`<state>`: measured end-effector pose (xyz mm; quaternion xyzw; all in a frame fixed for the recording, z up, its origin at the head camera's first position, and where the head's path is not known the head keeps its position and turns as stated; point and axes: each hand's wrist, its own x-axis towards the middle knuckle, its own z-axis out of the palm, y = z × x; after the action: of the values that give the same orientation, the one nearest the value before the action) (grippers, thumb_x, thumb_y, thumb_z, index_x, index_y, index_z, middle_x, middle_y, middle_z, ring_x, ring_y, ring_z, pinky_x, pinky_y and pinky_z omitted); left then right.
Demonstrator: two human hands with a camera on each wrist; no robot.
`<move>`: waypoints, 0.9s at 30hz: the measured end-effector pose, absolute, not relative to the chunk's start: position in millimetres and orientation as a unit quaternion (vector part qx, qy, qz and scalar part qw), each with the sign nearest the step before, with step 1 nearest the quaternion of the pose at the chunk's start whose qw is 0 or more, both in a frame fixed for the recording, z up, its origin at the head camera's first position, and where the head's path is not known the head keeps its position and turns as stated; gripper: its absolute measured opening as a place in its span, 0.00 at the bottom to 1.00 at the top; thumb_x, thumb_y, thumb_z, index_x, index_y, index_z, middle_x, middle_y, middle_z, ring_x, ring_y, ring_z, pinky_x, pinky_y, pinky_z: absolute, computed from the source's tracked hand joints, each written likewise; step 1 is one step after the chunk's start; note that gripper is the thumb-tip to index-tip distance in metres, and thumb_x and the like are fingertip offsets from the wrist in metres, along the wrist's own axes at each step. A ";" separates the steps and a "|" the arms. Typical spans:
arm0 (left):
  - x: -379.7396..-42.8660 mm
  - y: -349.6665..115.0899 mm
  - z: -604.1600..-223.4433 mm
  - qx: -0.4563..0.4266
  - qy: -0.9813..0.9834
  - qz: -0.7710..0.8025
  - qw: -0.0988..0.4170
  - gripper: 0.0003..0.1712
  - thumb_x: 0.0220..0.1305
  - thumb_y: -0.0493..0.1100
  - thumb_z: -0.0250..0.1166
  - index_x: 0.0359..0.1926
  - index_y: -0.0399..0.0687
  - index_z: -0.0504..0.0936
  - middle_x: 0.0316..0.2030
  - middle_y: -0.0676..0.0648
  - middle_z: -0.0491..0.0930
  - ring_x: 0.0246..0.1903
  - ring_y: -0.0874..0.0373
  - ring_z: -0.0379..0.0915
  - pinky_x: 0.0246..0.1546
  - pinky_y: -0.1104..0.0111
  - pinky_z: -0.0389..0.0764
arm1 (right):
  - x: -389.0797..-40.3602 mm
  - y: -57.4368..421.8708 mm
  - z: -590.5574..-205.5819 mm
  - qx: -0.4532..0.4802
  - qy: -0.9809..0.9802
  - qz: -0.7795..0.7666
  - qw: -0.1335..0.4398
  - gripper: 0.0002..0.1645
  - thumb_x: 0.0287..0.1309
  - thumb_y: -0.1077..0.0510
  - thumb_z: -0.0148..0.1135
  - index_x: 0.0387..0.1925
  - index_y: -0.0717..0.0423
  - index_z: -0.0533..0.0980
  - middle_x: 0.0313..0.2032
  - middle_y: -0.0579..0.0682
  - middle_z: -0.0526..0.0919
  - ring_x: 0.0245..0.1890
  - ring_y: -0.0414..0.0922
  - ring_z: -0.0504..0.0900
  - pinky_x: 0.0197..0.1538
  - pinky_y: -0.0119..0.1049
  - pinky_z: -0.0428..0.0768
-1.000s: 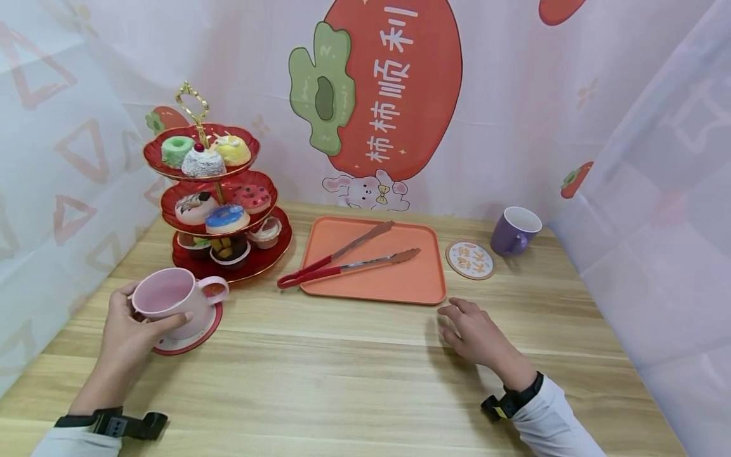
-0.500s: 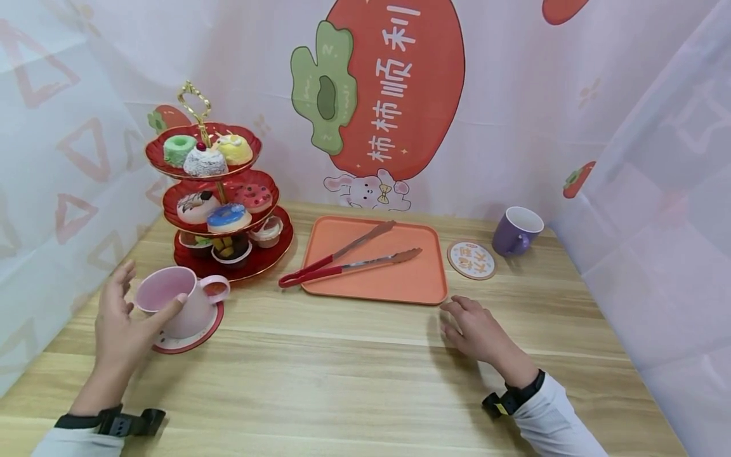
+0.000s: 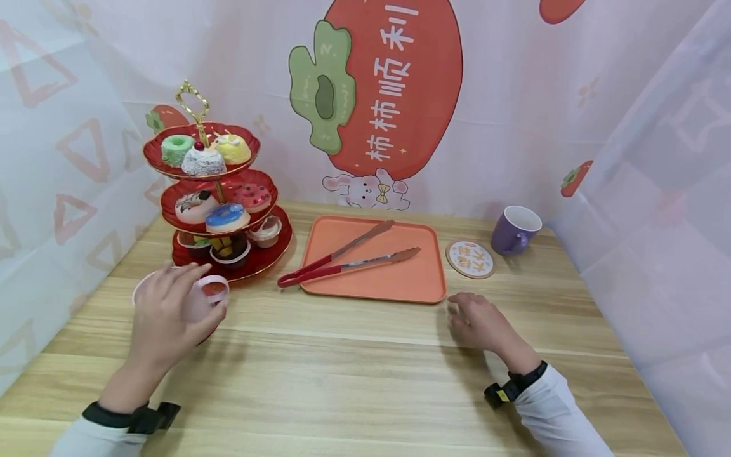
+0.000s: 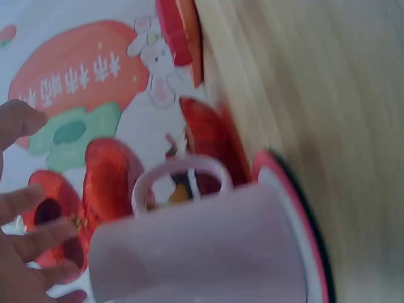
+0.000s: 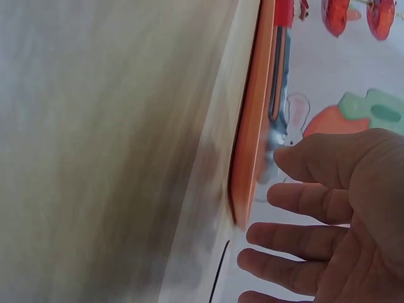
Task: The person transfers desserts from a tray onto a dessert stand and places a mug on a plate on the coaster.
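Observation:
A pink mug point(image 3: 197, 308) stands on a red-rimmed round coaster point(image 4: 295, 218) at the left of the table. My left hand point(image 3: 165, 317) hovers in front of the mug, fingers apart, and hides much of it in the head view. In the left wrist view a gap shows between those fingers point(image 4: 38, 243) and the mug's wall. My right hand point(image 3: 480, 324) is beside the near right corner of the orange tray point(image 3: 374, 284), holding nothing, its fingers loosely bent. Red-handled tongs point(image 3: 320, 273) lie spread across the tray, their handle end over its left edge.
A three-tier red stand point(image 3: 268, 257) with several cakes and donuts rises behind the pink mug. At the right sit a purple mug point(image 3: 507, 236) and a round coaster point(image 3: 470, 259) with orange lettering. Printed cloth walls point(image 3: 497, 127) enclose the table's back and sides.
My left hand has let go of the pink mug and moved right, across its front. The mug stays on its coaster. My right hand has barely moved.

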<state>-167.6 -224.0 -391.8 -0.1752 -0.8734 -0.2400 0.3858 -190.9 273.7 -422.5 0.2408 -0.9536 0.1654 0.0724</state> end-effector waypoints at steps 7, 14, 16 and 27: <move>-175.4 -204.3 -398.3 -0.258 -0.883 -0.223 0.322 0.36 0.54 0.65 0.61 0.50 0.39 0.78 0.45 0.35 0.77 0.51 0.34 0.67 0.44 0.38 0.65 | -206.4 285.3 -423.1 0.208 -0.960 0.178 0.051 0.19 0.51 0.66 0.62 0.45 0.73 0.74 0.38 0.64 0.79 0.38 0.58 0.78 0.43 0.52 0.74; -178.2 -184.2 -404.1 -0.300 -0.898 -0.233 0.222 0.36 0.42 0.51 0.75 0.54 0.44 0.77 0.49 0.40 0.75 0.48 0.44 0.70 0.44 0.44 0.69 | -225.7 297.3 -421.7 0.160 -0.963 0.216 0.019 0.22 0.54 0.64 0.60 0.49 0.75 0.70 0.36 0.65 0.79 0.36 0.57 0.78 0.41 0.52 0.74; -177.5 -177.4 -404.7 -0.307 -0.897 -0.246 0.201 0.34 0.43 0.51 0.75 0.53 0.44 0.77 0.49 0.41 0.75 0.48 0.45 0.70 0.44 0.44 0.69 | -230.9 302.0 -421.2 0.143 -0.961 0.236 0.008 0.22 0.56 0.64 0.59 0.50 0.75 0.70 0.36 0.66 0.79 0.37 0.58 0.78 0.41 0.53 0.73; -174.6 -147.4 -404.7 -0.349 -0.905 -0.230 0.072 0.27 0.52 0.53 0.69 0.52 0.48 0.79 0.52 0.38 0.73 0.51 0.43 0.69 0.45 0.45 0.68 | -258.9 322.7 -414.0 0.064 -0.964 0.258 0.008 0.23 0.56 0.63 0.56 0.48 0.78 0.69 0.41 0.73 0.76 0.42 0.64 0.75 0.45 0.54 0.70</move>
<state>-174.6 -147.4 -404.7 -0.3492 -0.9055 -0.2301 0.0723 -258.9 322.7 -414.0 0.0644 -0.9639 0.2584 0.0084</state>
